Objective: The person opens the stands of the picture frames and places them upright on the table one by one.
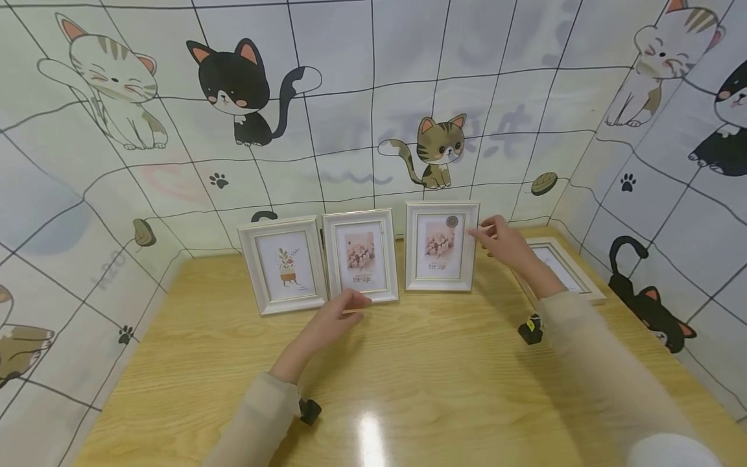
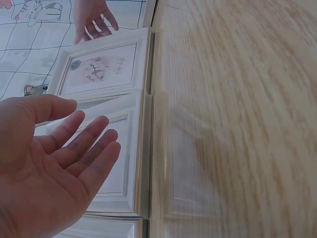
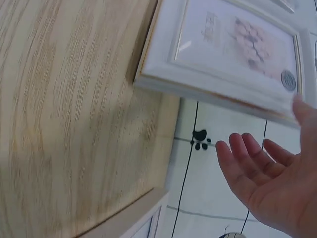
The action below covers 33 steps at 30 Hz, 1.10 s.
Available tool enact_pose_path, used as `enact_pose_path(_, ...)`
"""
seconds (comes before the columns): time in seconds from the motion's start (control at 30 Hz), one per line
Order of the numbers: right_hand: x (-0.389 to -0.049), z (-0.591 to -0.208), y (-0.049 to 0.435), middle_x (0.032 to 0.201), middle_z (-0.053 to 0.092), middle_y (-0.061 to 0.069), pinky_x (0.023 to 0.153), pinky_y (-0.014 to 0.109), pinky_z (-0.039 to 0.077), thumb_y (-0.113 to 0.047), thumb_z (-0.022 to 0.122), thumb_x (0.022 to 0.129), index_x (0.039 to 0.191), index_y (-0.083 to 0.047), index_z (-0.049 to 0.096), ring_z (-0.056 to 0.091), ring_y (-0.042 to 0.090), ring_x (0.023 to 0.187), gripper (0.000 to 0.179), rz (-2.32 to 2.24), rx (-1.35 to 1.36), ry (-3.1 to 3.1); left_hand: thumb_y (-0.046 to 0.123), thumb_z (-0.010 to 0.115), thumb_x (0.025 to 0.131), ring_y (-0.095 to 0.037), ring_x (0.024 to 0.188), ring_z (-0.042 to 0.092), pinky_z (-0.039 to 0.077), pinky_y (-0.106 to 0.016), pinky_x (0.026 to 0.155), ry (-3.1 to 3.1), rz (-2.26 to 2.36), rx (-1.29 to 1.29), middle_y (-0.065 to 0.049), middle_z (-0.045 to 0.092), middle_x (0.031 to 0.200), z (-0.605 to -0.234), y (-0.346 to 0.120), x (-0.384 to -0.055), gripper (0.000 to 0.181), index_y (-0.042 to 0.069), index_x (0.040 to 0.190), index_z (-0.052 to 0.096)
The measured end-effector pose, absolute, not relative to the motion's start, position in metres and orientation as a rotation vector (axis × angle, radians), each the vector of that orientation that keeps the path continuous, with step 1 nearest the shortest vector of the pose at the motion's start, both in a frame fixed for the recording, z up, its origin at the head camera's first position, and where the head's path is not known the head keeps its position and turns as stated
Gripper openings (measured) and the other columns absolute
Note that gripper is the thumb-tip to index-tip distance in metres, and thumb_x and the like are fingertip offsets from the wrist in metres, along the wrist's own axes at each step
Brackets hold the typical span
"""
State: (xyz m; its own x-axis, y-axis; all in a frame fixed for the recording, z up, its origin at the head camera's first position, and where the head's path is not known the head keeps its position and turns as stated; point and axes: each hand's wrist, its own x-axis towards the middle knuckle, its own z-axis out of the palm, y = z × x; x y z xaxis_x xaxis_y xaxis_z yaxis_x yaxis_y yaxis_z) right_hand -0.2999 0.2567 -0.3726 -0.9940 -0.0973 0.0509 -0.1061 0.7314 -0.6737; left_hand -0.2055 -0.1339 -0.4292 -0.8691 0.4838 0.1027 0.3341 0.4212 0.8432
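Observation:
Three white picture frames stand in a row against the back wall. The left picture frame (image 1: pixel 287 264) shows a potted plant; the middle picture frame (image 1: pixel 360 256) and the right picture frame (image 1: pixel 442 246) show pink flowers. My left hand (image 1: pixel 332 318) is held in front of the middle frame's lower edge, its fingers loosely bent and nothing in them, as the left wrist view also shows. Beside the right frame's right edge is my right hand (image 1: pixel 509 245). In the right wrist view, its thumb (image 3: pixel 301 111) is right at that edge, while the other fingers spread apart from it.
A fourth picture frame (image 1: pixel 563 269) lies flat on the wooden table (image 1: pixel 408 376) at the right, partly behind my right forearm. Cat-patterned cloth (image 1: pixel 350 97) hangs behind and along both sides. Small black devices (image 1: pixel 309 411) show at both wrists.

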Motion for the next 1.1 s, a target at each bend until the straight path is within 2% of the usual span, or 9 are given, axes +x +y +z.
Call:
enact_pose_path(0.13,-0.294,-0.372,0.272,0.132,0.051,0.034,0.095,0.058,0.052,-0.054,0.029,0.105,0.144,0.007,0.033,0.057,0.048,0.117,0.072,1.063,0.152,-2.927,0.007,0.055,0.099,-0.036,0.128,0.058,0.049,-0.047,0.109,2.526,1.428,0.708,-0.017,0.063,0.131,-0.429,-0.134,-0.204,0.027,0.002,0.125,0.056)
enact_pose_path(0.23,-0.294,-0.379,0.287,0.136,0.048,0.037,0.095,0.060,0.048,-0.054,0.028,0.105,0.143,0.010,0.035,0.053,0.050,0.119,0.074,0.901,0.087,-2.982,0.007,0.055,0.099,-0.037,0.129,0.057,0.049,-0.047,0.109,2.527,1.421,0.714,-0.018,0.062,0.131,-0.430,-0.135,-0.205,0.026,0.001,0.125,0.055)
enact_pose_path(0.47,-0.295,-0.397,0.316,0.128,0.052,0.039,0.089,0.059,0.050,-0.043,0.044,0.104,0.137,0.016,0.039,0.056,0.051,0.112,0.068,0.642,-0.034,-3.110,0.006,0.054,0.100,-0.038,0.128,0.057,0.049,-0.047,0.108,2.529,1.420,0.724,-0.020,0.062,0.131,-0.432,-0.136,-0.204,0.025,-0.001,0.124,0.055)
enact_pose_path(0.63,-0.290,-0.406,0.327,0.126,0.053,0.041,0.091,0.060,0.051,-0.036,0.053,0.101,0.131,0.021,0.045,0.057,0.053,0.110,0.065,0.466,-0.056,-3.181,0.005,0.054,0.099,-0.036,0.128,0.057,0.049,-0.047,0.109,2.525,1.429,0.692,-0.019,0.062,0.131,-0.430,-0.135,-0.203,0.025,0.001,0.124,0.055)
enact_pose_path(0.7,-0.289,-0.409,0.330,0.121,0.057,0.040,0.086,0.058,0.053,-0.037,0.056,0.099,0.123,0.021,0.051,0.060,0.051,0.103,0.063,0.419,-0.059,-3.199,0.005,0.054,0.099,-0.036,0.129,0.057,0.048,-0.047,0.109,2.523,1.425,0.687,-0.019,0.062,0.131,-0.431,-0.135,-0.203,0.025,0.001,0.124,0.055)
enact_pose_path(0.77,-0.288,-0.412,0.331,0.106,0.060,0.037,0.073,0.051,0.055,-0.039,0.059,0.097,0.109,0.019,0.056,0.061,0.044,0.088,0.059,0.380,-0.062,-3.222,0.005,0.054,0.099,-0.037,0.129,0.057,0.048,-0.048,0.109,2.516,1.428,0.686,-0.020,0.061,0.131,-0.431,-0.135,-0.203,0.026,0.001,0.125,0.055)
enact_pose_path(0.87,-0.288,-0.416,0.332,0.080,0.057,0.021,0.054,0.036,0.047,-0.042,0.063,0.094,0.089,0.009,0.057,0.054,0.027,0.066,0.051,0.361,-0.093,-3.266,0.006,0.054,0.100,-0.037,0.130,0.056,0.047,-0.049,0.110,2.503,1.428,0.686,-0.022,0.060,0.132,-0.432,-0.135,-0.203,0.027,0.001,0.126,0.055)
enact_pose_path(0.97,-0.287,-0.419,0.331,0.073,0.054,0.013,0.050,0.032,0.043,-0.043,0.065,0.092,0.086,0.006,0.058,0.050,0.022,0.062,0.050,0.340,-0.134,-3.301,0.006,0.054,0.099,-0.037,0.130,0.056,0.047,-0.049,0.110,2.500,1.427,0.681,-0.022,0.060,0.133,-0.432,-0.135,-0.203,0.028,0.000,0.126,0.055)
enact_pose_path(1.1,-0.288,-0.423,0.330,0.084,0.062,0.021,0.055,0.041,0.049,-0.041,0.068,0.091,0.098,0.010,0.062,0.057,0.028,0.069,0.052,0.297,-0.179,-3.309,0.005,0.053,0.100,-0.038,0.130,0.056,0.048,-0.049,0.109,2.515,1.411,0.704,-0.024,0.060,0.132,-0.433,-0.136,-0.203,0.027,-0.002,0.126,0.054)
